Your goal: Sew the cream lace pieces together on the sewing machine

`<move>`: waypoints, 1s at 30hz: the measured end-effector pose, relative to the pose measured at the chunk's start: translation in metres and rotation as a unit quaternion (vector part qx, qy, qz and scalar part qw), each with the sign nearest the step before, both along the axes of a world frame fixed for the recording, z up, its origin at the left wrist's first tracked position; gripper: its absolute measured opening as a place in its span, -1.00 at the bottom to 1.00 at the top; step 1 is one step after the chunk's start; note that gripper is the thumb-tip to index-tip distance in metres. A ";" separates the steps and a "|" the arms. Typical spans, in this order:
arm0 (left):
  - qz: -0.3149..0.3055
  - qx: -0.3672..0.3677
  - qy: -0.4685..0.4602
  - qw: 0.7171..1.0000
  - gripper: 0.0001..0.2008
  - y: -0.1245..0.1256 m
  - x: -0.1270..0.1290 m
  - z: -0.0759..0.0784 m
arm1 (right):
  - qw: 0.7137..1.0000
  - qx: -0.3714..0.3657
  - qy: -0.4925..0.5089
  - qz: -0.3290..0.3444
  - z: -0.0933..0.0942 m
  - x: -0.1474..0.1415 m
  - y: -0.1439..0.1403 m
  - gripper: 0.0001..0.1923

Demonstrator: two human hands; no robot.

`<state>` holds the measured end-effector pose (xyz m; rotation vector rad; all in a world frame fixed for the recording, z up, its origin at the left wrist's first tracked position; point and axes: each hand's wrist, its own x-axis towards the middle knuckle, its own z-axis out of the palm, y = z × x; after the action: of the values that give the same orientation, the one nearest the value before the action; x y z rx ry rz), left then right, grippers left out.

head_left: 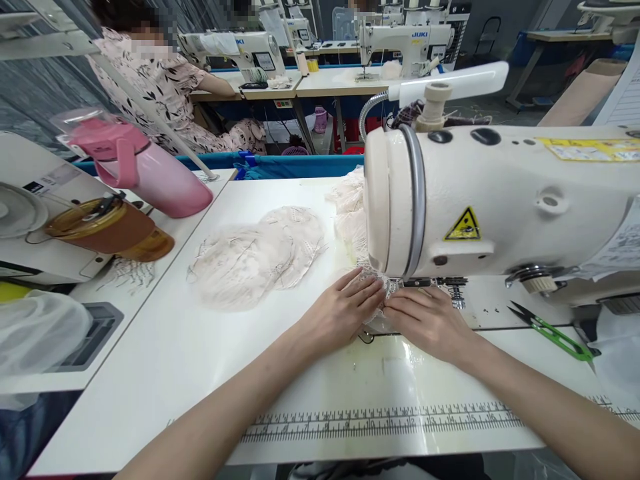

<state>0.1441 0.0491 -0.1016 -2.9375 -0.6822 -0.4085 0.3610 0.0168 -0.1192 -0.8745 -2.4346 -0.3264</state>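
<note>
A small piece of pale lace fabric (373,270) lies under the head of the white sewing machine (480,200); the needle and presser foot are mostly hidden. My left hand (345,307) rests on the lace, its fingers stretched out flat and pointing at the stitching area. From the other side, my right hand (430,320) has its fingertips pressed together at the lace's edge, close to my left fingertips. More pale lace (350,203) is bunched behind the needle area. Left of my hands, round sheer lace pieces (250,260) lie overlapping on the white table (190,373).
Green-handled thread snips (555,333) lie at the right. A printed ruler strip (370,423) runs along the front edge. At left stand a pink bottle (155,173) and an amber cup (130,233). A co-worker (150,87) sits behind, near other sewing machines (405,47).
</note>
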 end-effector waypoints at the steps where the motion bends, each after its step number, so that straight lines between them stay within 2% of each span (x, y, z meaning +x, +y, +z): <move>1: 0.003 0.002 -0.003 1.000 -0.62 0.000 0.000 -0.001 | 1.000 0.004 0.004 0.004 0.000 -0.001 0.000 -0.78; 11: 0.051 0.004 0.000 0.999 -0.58 -0.006 0.004 -0.004 | 0.999 -0.012 0.029 0.002 -0.001 0.000 -0.002 -0.82; 20: 0.089 0.028 0.012 0.996 -0.58 -0.012 0.011 -0.009 | 0.999 -0.008 0.006 -0.031 -0.001 0.005 -0.002 -0.83; 30: 0.144 0.053 0.024 0.988 -0.59 -0.021 0.020 -0.010 | 0.998 -0.039 -0.010 -0.039 -0.004 0.011 0.001 -0.80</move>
<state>0.1645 0.0277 -0.1115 -2.6841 -1.0249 -0.3337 0.3724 0.0180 -0.1232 -1.0056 -2.4509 -0.2713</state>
